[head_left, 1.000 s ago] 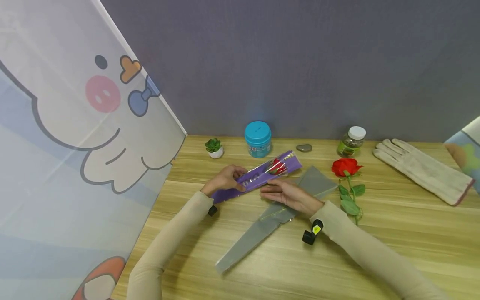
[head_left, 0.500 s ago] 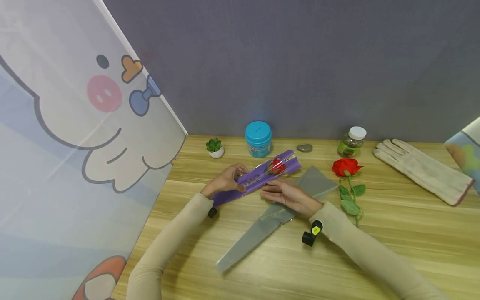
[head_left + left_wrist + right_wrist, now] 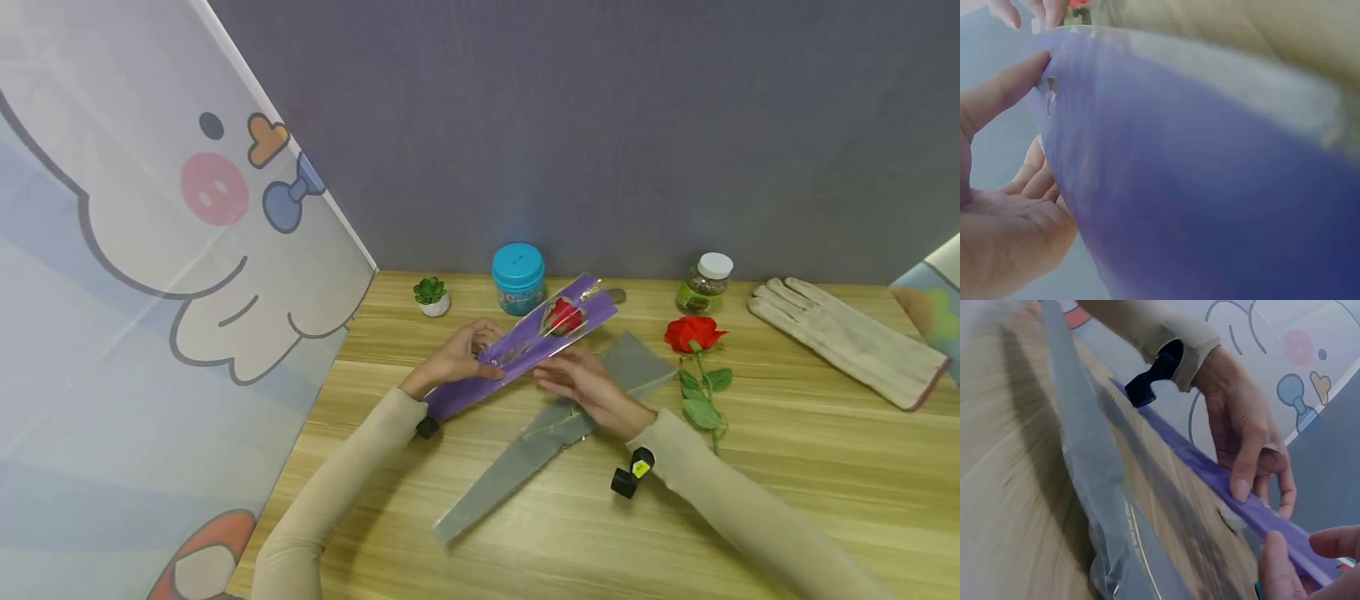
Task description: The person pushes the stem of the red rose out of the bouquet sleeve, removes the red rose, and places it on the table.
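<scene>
A purple, clear-fronted flower sleeve point(image 3: 455, 397) with a red rose point(image 3: 562, 317) inside slants up to the right, raised off the table. My left hand point(image 3: 454, 357) grips its middle, thumb on the front and fingers behind, as the left wrist view shows. At the near edge, towards the flower end, my right hand point(image 3: 596, 390) pinches the sleeve between thumb and fingers; in the right wrist view those fingers point(image 3: 1277, 565) straddle the edge. Beneath lies a grey translucent sleeve point(image 3: 498, 479). To the right a loose red rose point(image 3: 693, 333) lies with its leafy stem.
Along the back stand a potted succulent point(image 3: 432, 297), a blue-lidded tub point(image 3: 518, 279) and a white-capped jar point(image 3: 703, 283). A grey stone point(image 3: 617, 296) is partly covered by the purple sleeve. At the right lies a white work glove point(image 3: 847, 342). A grey wall rises behind the table.
The purple sleeve's flower end has risen and shifted right, partly covering the stone. My right hand has moved slightly right and taken hold of the sleeve's edge; my left keeps its grip.
</scene>
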`<state>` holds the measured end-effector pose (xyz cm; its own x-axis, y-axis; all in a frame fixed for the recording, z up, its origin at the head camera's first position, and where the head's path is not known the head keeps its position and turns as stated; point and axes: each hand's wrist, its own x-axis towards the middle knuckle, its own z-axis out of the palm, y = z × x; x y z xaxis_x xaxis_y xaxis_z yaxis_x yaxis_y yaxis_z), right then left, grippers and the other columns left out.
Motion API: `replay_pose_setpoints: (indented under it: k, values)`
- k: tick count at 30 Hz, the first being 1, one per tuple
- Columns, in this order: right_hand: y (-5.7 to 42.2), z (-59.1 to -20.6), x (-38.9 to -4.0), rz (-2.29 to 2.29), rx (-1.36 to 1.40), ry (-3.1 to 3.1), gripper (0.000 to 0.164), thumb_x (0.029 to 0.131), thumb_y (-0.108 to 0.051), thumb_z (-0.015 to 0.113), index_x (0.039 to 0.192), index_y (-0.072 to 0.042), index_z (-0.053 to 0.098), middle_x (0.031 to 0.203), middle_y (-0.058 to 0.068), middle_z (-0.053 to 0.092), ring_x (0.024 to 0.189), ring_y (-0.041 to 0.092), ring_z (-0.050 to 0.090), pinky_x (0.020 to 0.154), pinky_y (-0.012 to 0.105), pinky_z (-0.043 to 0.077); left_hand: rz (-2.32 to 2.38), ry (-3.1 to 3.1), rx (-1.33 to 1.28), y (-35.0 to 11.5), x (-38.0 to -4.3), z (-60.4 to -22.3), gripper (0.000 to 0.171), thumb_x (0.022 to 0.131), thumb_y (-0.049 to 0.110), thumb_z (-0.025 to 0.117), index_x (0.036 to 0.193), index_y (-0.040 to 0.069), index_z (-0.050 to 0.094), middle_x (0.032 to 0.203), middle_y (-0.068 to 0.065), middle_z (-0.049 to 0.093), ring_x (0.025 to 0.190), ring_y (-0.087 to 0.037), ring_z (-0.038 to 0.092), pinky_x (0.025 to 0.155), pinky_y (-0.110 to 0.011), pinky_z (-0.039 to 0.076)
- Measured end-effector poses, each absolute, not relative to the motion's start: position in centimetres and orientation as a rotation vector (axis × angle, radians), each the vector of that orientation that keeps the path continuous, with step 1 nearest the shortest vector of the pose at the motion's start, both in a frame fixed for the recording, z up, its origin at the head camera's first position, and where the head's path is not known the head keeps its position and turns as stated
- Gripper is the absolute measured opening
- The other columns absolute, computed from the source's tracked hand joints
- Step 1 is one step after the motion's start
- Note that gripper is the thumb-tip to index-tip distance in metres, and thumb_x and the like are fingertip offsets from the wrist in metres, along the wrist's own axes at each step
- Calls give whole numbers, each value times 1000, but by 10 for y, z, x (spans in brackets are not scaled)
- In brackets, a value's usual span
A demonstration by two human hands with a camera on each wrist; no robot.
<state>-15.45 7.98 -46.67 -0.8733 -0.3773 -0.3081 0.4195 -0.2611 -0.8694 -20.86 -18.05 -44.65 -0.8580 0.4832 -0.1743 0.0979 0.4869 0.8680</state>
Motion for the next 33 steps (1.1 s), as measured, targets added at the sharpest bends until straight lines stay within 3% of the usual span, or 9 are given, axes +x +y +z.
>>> replay_pose_setpoints:
  k: [3,7,17,25,33]
  values:
    - [84,-464,-152,-2208,55,1547,45,106,-6,56,147,7,40,101,-7,77,94,6,74,95,27,60,1350,2333,490,-174,-206,-440,64,78,7,91,130,16,55,104,-6,73,88,-17,61,77,-29,49]
    - [89,-458,-148,-2273,75,1599,48,106,-6,58,148,6,40,100,-8,75,93,7,74,89,23,61,1361,2347,511,-163,-201,-430,65,78,9,92,130,18,55,115,-9,74,95,-20,67,80,-30,54]
    - [103,-441,-141,-2418,100,1668,40,102,-5,65,138,-3,47,102,-12,74,95,5,74,90,24,61,1448,2299,568,-136,-187,-414,65,78,4,90,131,17,54,112,-13,75,90,-20,73,73,-29,58]
    - [113,-428,-136,-2465,31,1725,55,102,-8,65,151,-2,40,115,-13,72,107,4,72,95,25,60,1514,2233,638,-118,-181,-403,66,79,2,89,130,14,49,116,-19,77,90,-21,76,73,-30,61]
    - [117,-417,-141,-2505,80,1737,41,102,-11,67,139,-9,49,110,-15,74,103,2,71,91,22,60,1585,2213,655,-104,-176,-393,65,80,2,88,128,13,46,107,-20,77,78,-14,72,65,-26,56]
